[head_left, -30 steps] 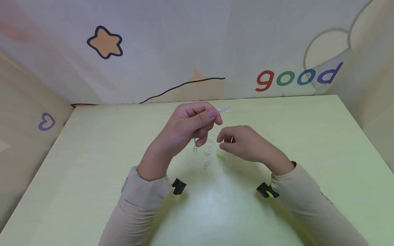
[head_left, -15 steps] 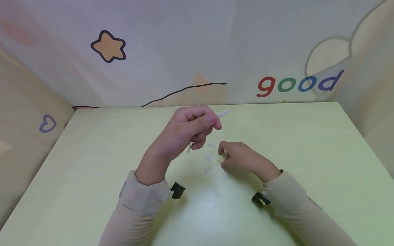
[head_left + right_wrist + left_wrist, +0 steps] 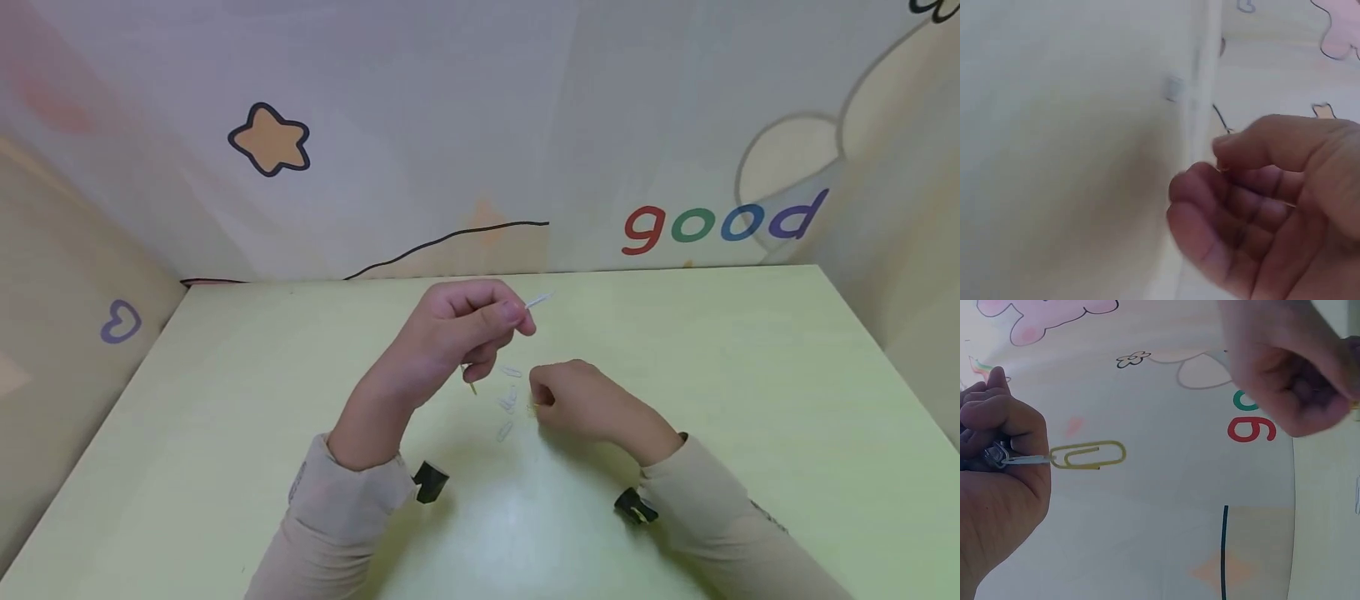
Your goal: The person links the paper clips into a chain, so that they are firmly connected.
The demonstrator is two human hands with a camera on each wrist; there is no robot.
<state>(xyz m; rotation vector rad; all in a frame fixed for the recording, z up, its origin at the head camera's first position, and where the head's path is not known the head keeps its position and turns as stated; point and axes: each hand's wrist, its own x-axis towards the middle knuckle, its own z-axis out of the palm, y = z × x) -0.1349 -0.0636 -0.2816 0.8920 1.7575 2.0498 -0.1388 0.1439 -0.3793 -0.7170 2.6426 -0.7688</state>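
Observation:
In the head view my left hand (image 3: pixel 465 333) is raised over the table, pinching a whitish paper clip (image 3: pixel 538 300) whose end sticks out past thumb and forefinger. A chain runs through that palm. From its lower end dangles a yellow paper clip (image 3: pixel 1088 455), linked to a white clip (image 3: pixel 1029 460) in the left wrist view; the curled fingers hide the middle links. Lower and to the right, my right hand (image 3: pixel 581 400) pinches another yellow paper clip (image 3: pixel 533 409) at the tabletop. Only a sliver of it shows between thumb and finger in the right wrist view.
Several pale, clear-looking paper clips (image 3: pixel 507 402) lie loose on the light green table (image 3: pixel 480 525) between the hands. A printed cloth wall (image 3: pixel 420 150) rises behind the table's far edge. A black wrist mount (image 3: pixel 431 482) juts from the left sleeve, a similar one from the right.
My right hand has come down to the table, and its fingers have closed on the yellow clip that lay there. The left hand keeps its hold; its dangling yellow clip has swung.

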